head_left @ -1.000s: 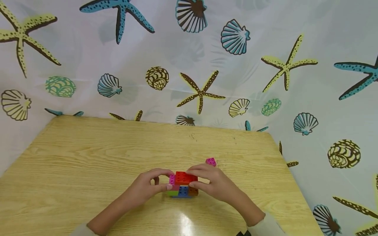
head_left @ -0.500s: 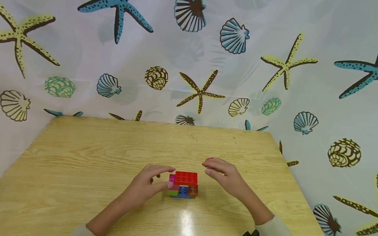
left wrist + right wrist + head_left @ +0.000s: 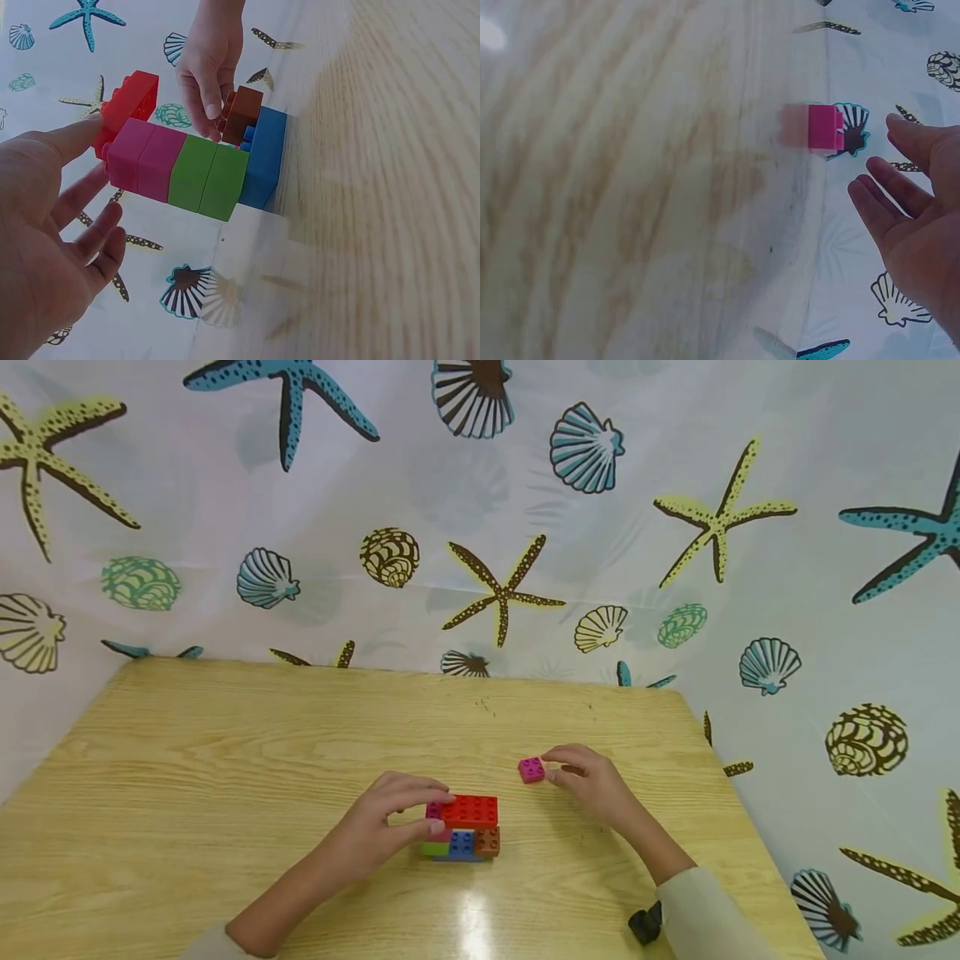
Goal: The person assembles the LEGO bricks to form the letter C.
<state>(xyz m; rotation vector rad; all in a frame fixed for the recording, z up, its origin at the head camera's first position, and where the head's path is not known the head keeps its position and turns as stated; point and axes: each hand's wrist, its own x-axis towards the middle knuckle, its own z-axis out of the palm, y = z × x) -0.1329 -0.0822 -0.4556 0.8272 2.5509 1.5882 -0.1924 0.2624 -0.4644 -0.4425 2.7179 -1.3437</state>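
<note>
A small build of toy building bricks stands on the wooden table: a red brick (image 3: 476,811) on top, pink bricks (image 3: 142,159) and green bricks (image 3: 208,177) below it, then a blue brick (image 3: 265,159) at the base and a brown brick (image 3: 243,116) at one end. My left hand (image 3: 378,817) holds the build's left end, thumb in front and index finger reaching over behind; its other fingers hang loose. Farther back, a loose pink brick (image 3: 825,127) sits studs up. My right hand (image 3: 596,783) is just right of it, thumb and fingers spread around a gap.
The wooden table (image 3: 247,752) runs back to a white cloth (image 3: 420,460) printed with starfish and shells, which also rises on the right. A black object (image 3: 645,924) is at the right sleeve.
My right hand has left the red brick and moved back and right to beside the loose pink brick. My left hand's index finger has shifted over the build's left end.
</note>
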